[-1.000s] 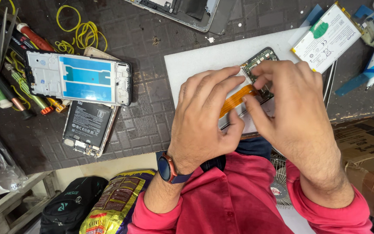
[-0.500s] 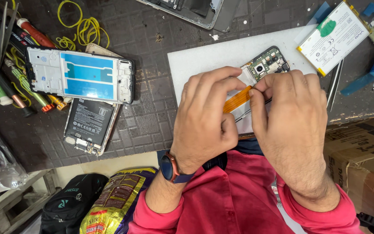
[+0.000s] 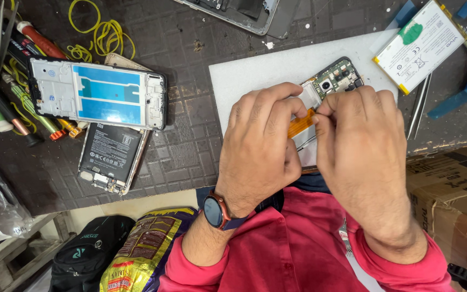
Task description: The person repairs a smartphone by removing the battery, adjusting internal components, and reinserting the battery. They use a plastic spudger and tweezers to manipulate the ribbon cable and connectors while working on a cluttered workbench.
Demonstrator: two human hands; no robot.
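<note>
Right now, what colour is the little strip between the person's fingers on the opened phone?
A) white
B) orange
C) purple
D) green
B: an orange ribbon strip shows between the fingertips of the left hand and the right hand, over the opened phone on the white mat.

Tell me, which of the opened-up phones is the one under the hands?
The opened phone on the white mat, its green circuit board showing. Both hands, left hand and right hand, rest on it; the other phone lies untouched, far left.
</note>
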